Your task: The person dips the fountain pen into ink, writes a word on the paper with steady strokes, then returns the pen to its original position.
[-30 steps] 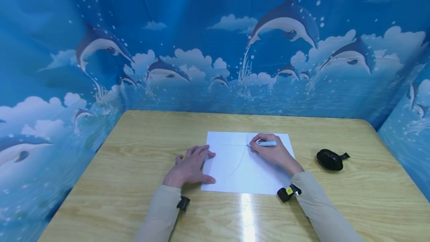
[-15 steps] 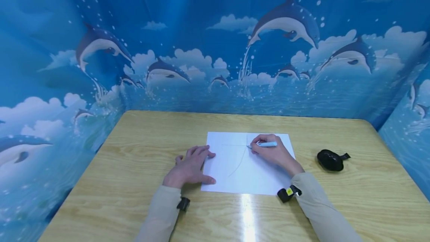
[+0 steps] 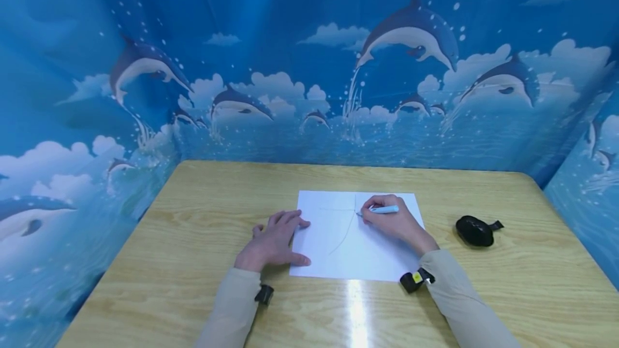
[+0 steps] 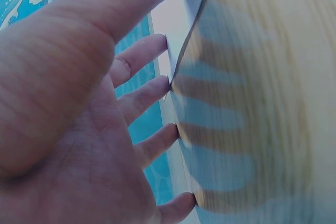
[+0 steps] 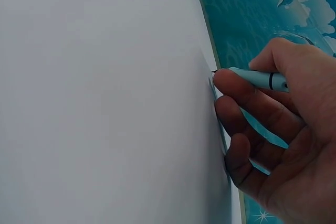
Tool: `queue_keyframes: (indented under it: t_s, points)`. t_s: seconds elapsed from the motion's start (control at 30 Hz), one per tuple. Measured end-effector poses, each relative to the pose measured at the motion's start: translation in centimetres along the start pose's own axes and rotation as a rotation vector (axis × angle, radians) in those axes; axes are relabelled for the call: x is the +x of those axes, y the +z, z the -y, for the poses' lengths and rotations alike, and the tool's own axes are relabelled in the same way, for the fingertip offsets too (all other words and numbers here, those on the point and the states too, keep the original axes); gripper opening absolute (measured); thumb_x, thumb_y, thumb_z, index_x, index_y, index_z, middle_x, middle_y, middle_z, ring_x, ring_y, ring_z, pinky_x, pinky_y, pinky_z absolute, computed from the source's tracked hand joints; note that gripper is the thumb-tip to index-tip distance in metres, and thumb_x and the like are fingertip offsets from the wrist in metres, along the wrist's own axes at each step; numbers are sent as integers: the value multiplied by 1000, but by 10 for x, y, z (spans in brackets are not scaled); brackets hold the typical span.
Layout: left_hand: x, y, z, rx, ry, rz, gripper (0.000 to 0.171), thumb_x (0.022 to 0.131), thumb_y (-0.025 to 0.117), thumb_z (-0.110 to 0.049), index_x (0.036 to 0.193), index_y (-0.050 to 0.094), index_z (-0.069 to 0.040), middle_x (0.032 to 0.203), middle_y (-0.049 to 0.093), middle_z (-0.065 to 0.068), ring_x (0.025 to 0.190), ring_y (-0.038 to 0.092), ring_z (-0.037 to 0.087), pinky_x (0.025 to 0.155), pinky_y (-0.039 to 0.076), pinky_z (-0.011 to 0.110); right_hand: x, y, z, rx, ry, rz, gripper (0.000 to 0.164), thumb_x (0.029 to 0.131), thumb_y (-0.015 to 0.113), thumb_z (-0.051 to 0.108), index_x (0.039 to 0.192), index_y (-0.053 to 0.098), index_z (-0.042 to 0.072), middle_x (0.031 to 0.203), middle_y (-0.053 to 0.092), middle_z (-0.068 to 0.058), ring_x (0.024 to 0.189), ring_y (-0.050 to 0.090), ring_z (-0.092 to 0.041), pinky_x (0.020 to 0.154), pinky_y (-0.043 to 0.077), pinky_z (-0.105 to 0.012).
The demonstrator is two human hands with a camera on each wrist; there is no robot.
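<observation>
- Pinched the light-blue pen (image 3: 387,209) in the right hand (image 3: 395,220), tip right by the upper end of a thin curved line (image 3: 347,232)!
- Spread the left hand (image 3: 272,243) wide, thumb and fingertips over the left edge of the white paper (image 3: 353,263).
- Had it flat on the wooden table (image 3: 208,192), partly under the right hand.
- Spotted a rounded black object (image 3: 475,231) farther right.

A light-blue pen (image 3: 386,209) slants, tip down, over line-marked white paper (image 3: 321,240).
</observation>
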State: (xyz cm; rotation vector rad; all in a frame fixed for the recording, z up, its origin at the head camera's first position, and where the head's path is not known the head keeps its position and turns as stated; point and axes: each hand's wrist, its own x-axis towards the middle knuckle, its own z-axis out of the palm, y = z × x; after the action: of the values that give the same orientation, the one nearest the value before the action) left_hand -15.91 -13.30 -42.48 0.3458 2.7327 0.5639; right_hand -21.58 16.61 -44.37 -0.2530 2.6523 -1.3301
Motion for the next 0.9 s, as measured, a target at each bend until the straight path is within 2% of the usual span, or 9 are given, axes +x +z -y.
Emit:
queue_keyframes:
  t_s: [0.27,0.47,0.9]
  points:
    - [1,0,0,1,0,-6,80,77,87,-48,147,53,-28,169,30,1,156,20,37,114,20,79,-2,0,0,-6,5,-1,15,95,67,24,96,77,13,75,75,2,65,62,-15,65,48,-25]
    - [0,0,0,-4,-4,-5,79,78,87,-48,147,53,-27,169,30,1,156,20,37,114,20,79,-3,0,-1,0,-4,3,14,94,67,25,95,77,16,75,75,4,71,65,-17,71,51,-28]
    - [-1,0,0,-5,1,-2,79,78,87,-48,146,54,-27,169,30,1,156,20,38,113,20,80,-8,-2,-1,-52,-23,5,13,93,67,24,87,77,19,80,74,5,79,62,-17,72,48,-27]
